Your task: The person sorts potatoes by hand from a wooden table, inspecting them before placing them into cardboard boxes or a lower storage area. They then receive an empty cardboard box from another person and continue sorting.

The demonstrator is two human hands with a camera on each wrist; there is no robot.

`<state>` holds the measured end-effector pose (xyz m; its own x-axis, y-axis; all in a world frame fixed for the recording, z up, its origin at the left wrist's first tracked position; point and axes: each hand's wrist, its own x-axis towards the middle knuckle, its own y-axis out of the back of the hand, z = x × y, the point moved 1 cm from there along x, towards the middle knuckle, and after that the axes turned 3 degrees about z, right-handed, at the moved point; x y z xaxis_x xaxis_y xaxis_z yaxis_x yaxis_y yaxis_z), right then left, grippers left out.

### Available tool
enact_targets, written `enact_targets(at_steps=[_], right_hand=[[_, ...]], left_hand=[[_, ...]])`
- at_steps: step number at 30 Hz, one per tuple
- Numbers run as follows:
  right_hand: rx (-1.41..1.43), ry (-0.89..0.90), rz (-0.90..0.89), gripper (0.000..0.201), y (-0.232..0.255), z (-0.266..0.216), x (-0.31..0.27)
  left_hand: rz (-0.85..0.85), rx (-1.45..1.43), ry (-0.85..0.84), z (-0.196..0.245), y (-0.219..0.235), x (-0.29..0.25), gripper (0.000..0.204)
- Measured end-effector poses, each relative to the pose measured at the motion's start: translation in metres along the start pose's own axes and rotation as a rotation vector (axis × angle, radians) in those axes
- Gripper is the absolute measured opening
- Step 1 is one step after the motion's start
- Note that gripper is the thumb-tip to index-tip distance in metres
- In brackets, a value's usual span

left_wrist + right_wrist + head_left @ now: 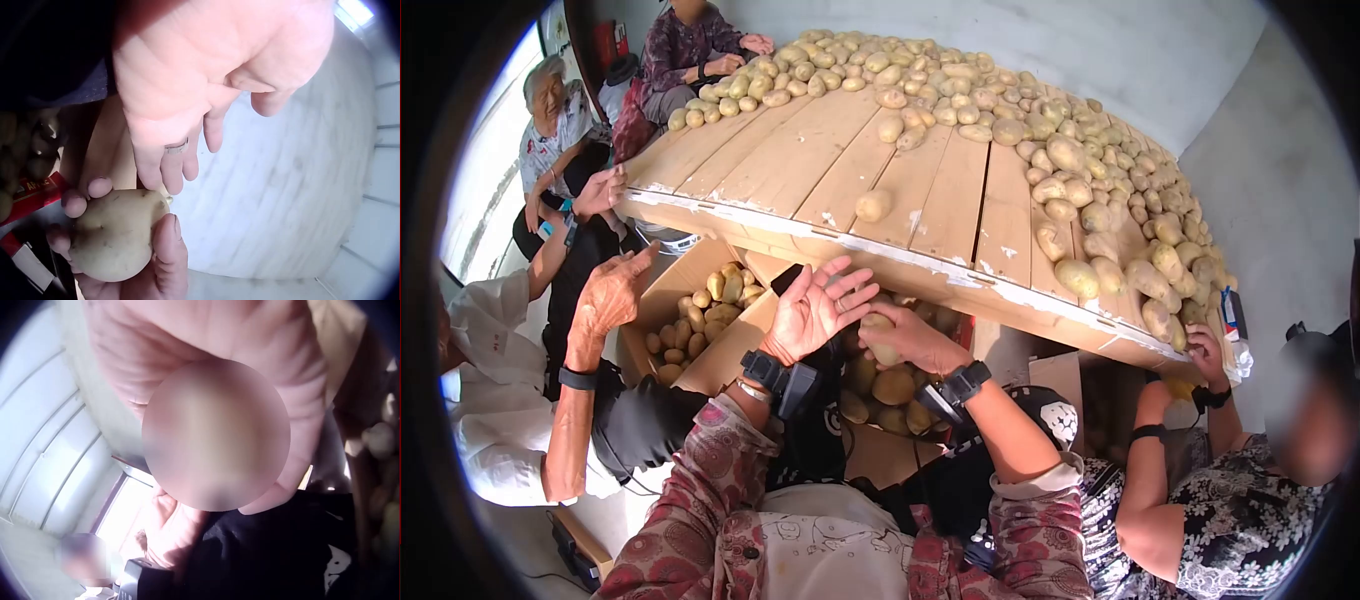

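My right hand grips a pale, oval potato, with fingers and thumb curled round its sides. Beside it, my left hand has its palm turned up and fingers extended, a ring on one of them. In the left wrist view the left fingertips come right to the top edge of that potato. Both hands are just below the near edge of a slatted table. Under them sits a box of larger potatoes. A blurred disc covers the grip in the right wrist view.
Many potatoes are heaped along the table's back and right side; a lone potato lies near its front edge. A cardboard box of smaller potatoes stands left. Other people sit close on both sides, one person's hand pointing near my left hand.
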<state>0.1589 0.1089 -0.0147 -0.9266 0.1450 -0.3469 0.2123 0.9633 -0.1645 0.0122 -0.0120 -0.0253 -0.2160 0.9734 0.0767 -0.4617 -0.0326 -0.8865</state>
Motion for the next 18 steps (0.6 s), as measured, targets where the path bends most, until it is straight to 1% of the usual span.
enact_targets(at_steps=[1, 2, 3, 5, 6, 8, 9, 10, 11, 12, 13, 15, 17, 18], right_hand=[[-0.092, 0.030, -0.061, 0.033, 0.000, 0.006, 0.004], [-0.113, 0.030, -0.022, 0.028, -0.004, 0.005, 0.000], [-0.096, -0.023, 0.009, 0.029, -0.005, 0.004, -0.001], [-0.152, 0.001, -0.007, 0.025, -0.002, 0.001, -0.004], [-0.158, 0.008, -0.016, 0.025, 0.000, -0.003, -0.008], [-0.026, 0.025, 0.132, 0.021, 0.004, -0.013, -0.015], [-0.030, 0.031, 0.121, 0.021, 0.008, -0.012, -0.015], [0.007, 0.141, 0.172, 0.019, 0.013, -0.011, -0.014], [0.043, 0.249, 0.224, 0.016, 0.018, -0.011, -0.015], [0.102, 0.262, 0.265, 0.013, 0.022, -0.012, -0.016], [0.096, 0.263, 0.252, 0.013, 0.024, -0.013, -0.017], [0.212, 0.300, 0.364, 0.011, 0.027, -0.016, -0.014], [0.284, 0.376, 0.380, 0.012, 0.029, -0.027, -0.012], [0.324, 0.399, 0.382, 0.013, 0.024, -0.033, -0.011]], left_hand=[[-0.043, -0.022, 0.027, 0.001, 0.000, 0.000, 0.059], [-0.067, 0.007, 0.049, 0.000, 0.000, 0.000, 0.061], [-0.057, 0.056, 0.056, 0.001, 0.001, 0.000, 0.061], [0.038, 0.077, 0.053, -0.001, 0.002, 0.000, 0.062], [0.009, 0.056, 0.056, 0.000, 0.002, -0.001, 0.062], [0.019, 0.071, 0.094, 0.000, 0.005, 0.000, 0.062], [0.023, 0.086, 0.122, 0.000, 0.006, 0.000, 0.061], [-0.006, 0.078, 0.182, 0.001, 0.007, 0.001, 0.060], [-0.006, 0.079, 0.172, 0.002, 0.005, 0.000, 0.060], [-0.010, 0.096, 0.206, 0.001, 0.002, 0.000, 0.062], [-0.010, 0.115, 0.237, 0.002, 0.000, 0.000, 0.064], [-0.028, 0.171, 0.289, 0.000, 0.000, 0.001, 0.063], [-0.017, 0.165, 0.342, -0.004, 0.002, 0.004, 0.061], [-0.014, 0.191, 0.343, -0.007, 0.000, 0.004, 0.059]])
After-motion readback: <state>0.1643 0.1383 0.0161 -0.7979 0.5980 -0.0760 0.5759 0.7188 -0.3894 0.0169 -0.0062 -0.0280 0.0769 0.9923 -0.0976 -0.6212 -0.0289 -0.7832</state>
